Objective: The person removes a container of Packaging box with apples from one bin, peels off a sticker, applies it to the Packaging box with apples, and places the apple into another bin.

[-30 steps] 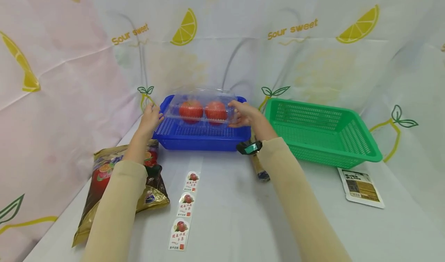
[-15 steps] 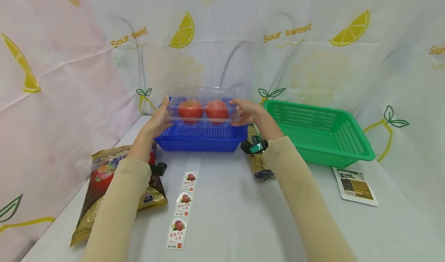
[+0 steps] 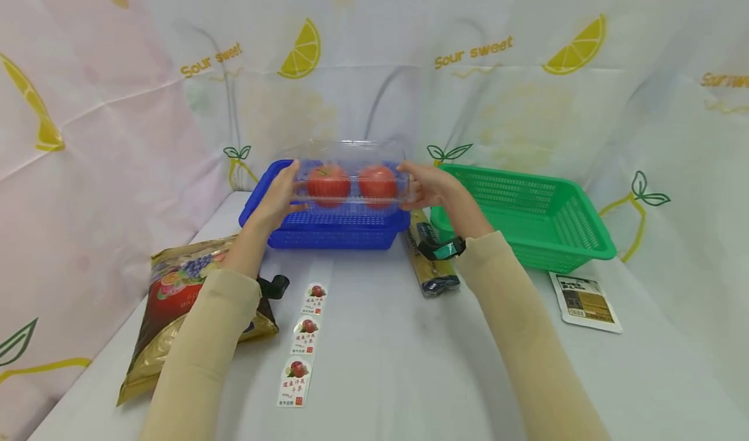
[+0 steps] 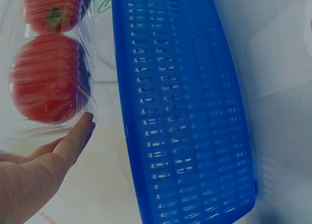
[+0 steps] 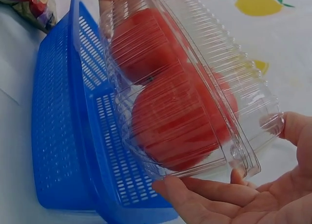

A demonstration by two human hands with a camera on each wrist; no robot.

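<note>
A clear plastic clamshell box [image 3: 354, 197] is held above the blue basket [image 3: 333, 239]. Two red apples, one on the left [image 3: 329, 185] and one on the right [image 3: 378, 184], sit side by side inside it. My left hand [image 3: 279, 197] grips the box's left end, its fingers reaching below in the left wrist view. At the opposite end, my right hand [image 3: 430, 184] pinches the box, with the thumb on its upper part and the fingers under its lower edge in the right wrist view. Both palms are partly hidden.
To the right stands a green basket [image 3: 526, 213], with a flat white packet [image 3: 585, 301] before it. A long golden packet [image 3: 433, 268] lies between the baskets. A large snack bag [image 3: 181, 291] is under my left forearm; apple stickers [image 3: 305, 337] lie in front.
My left hand has come in from beside the box and now grips its left end. The box with the apples has shifted slightly right relative to the blue basket. My right hand keeps its hold.
</note>
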